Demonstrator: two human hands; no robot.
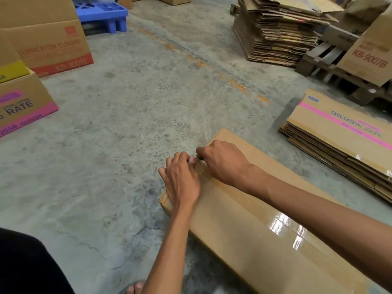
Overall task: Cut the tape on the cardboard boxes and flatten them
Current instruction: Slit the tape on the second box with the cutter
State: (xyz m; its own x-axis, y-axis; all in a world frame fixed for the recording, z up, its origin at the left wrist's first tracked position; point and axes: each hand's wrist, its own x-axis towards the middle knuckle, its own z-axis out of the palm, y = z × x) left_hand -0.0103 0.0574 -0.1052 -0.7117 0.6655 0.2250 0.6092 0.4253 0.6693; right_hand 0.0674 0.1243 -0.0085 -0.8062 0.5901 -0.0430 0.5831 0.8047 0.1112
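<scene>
Left hand [182,179] pressed flat-fingered on the far end of the taped cardboard box [265,236], lower right of frame; right hand [222,161] closed around a small dark tool [199,157] at the tape [282,225]. Printed boxes [48,45] upper left, flattened cardboard stacks [277,35] upper right, bare concrete floor [127,124] between.

Matt brown cardboard box [265,240] bears a glossy clear tape [284,225] strip, lying on rough, stained concrete floor [127,124].
</scene>
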